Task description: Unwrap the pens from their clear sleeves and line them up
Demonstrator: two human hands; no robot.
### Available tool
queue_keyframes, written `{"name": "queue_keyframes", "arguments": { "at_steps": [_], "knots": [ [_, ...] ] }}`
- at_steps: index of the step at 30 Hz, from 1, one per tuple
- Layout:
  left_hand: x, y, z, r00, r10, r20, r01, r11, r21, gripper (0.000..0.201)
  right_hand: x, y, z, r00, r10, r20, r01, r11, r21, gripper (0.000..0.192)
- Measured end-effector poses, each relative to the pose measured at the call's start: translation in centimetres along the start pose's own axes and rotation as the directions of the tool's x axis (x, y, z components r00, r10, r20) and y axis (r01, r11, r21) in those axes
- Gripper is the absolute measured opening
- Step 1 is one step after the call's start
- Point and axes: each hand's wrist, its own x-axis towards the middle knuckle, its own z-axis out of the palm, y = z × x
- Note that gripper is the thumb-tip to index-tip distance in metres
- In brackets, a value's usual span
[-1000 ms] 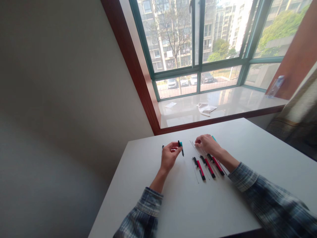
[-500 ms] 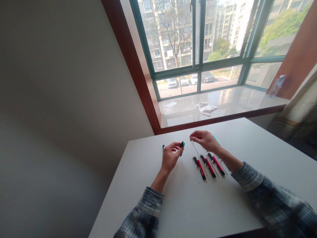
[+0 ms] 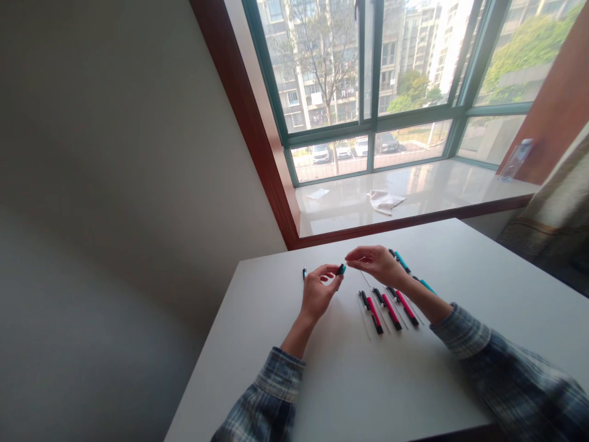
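My left hand [image 3: 317, 288] pinches a black and teal pen barrel [image 3: 341, 269] above the table, one end pointing up and to the right. Close by that end, the fingertips of my right hand [image 3: 375, 261] are pressed together on something tiny and pale that I cannot make out. Below my right wrist lie several pink and black pen barrels [image 3: 391, 312] in a row. Beside them are black pen parts [image 3: 363, 299] and thin white refills [image 3: 365, 319]. Partly behind my right forearm are teal pen barrels [image 3: 402, 261].
The pen pieces rest on a white table [image 3: 257, 319]. A small dark pen part [image 3: 304, 273] lies left of my left hand. Beyond the table, a windowsill [image 3: 340, 215] carries a white cloth [image 3: 385, 201] and a clear bottle [image 3: 515, 161]. A curtain [image 3: 543, 209] hangs at the right.
My right hand has moved left, up to the end of the barrel in my left hand. More of the teal barrels now shows behind my right arm. My left hand has barely shifted.
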Motion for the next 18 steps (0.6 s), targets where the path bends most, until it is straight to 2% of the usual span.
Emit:
{"name": "queue_keyframes", "arguments": {
  "at_steps": [4, 6, 9, 11, 13, 15, 18],
  "knots": [
    [0.0, 0.2, -0.1, 1.0, 0.003, 0.016, -0.003, 1.0, 0.002, 0.022, 0.0, -0.2, 0.2, 0.998, -0.031, 0.049, 0.032, 0.999, -0.017, 0.037],
    [0.0, 0.2, -0.1, 1.0, -0.004, 0.019, 0.004, 1.0, -0.008, 0.022, 0.0, -0.3, 0.0, 0.999, -0.031, 0.029, 0.032, 0.999, -0.043, 0.036],
    [0.2, 0.1, 0.0, 0.999, -0.042, 0.015, 0.043, 0.997, -0.064, 0.024, -0.1, 0.0, -0.7, 0.998, -0.004, -0.07, -0.013, 0.969, -0.247, 0.03],
    [0.3, -0.1, 0.0, 0.997, -0.076, 0.0, 0.076, 0.99, -0.118, 0.026, -0.2, 0.5, -1.3, 0.993, 0.027, -0.111, -0.076, 0.882, -0.466, 0.026],
    [0.5, -0.2, 0.1, 0.994, -0.104, -0.02, 0.099, 0.981, -0.168, 0.028, -0.5, 1.2, -1.7, 0.991, 0.088, -0.105, -0.135, 0.75, -0.648, 0.022],
    [0.6, -0.3, 0.1, 0.992, -0.121, -0.039, 0.11, 0.973, -0.204, 0.028, -0.7, 1.7, -1.8, 0.982, 0.166, -0.084, -0.172, 0.638, -0.751, 0.02],
    [0.7, -0.2, 0.1, 0.99, -0.128, -0.058, 0.112, 0.969, -0.221, 0.027, -0.9, 1.8, -1.5, 0.969, 0.236, -0.066, -0.189, 0.547, -0.815, 0.017]
  ]
}}
